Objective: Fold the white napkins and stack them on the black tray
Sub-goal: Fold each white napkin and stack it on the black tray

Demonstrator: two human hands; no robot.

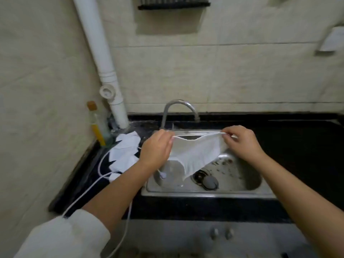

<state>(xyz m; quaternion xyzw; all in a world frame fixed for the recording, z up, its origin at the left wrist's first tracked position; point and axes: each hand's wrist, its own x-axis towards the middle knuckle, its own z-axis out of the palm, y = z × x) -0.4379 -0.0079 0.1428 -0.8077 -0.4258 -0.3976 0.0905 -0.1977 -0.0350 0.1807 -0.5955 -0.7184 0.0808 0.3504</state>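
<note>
One white napkin [197, 153] held stretched in the air over the steel sink [202, 189], top edge pulled taut between both hands, lower part sagging to a point above the drain [200, 176]. Pinched at its left corner by the left hand [156, 149], fingers curled round the hem. Pinched at its right corner by the right hand [242, 142], thumb and fingertips closed on the cloth. Both forearms reached in from the near edge, the left one in a pushed-up white sleeve [61, 237].

Several more white napkins [124, 153] lay in a loose, crumpled heap on the black counter [297, 146], just left of the sink and close to the left wrist. Could not tell whether a tray sat under that heap. White cable [100, 185] ran across the counter beside the heap and down over the front edge.

Behind the held napkin, a curved chrome faucet [178, 108] arched over the basin. Round grey stopper [210, 182] sat just beside the drain. In the left back corner, a bottle with a brown cap [95, 123] stood near a white drainpipe [104, 67] against the tiled wall [232, 75].
</note>
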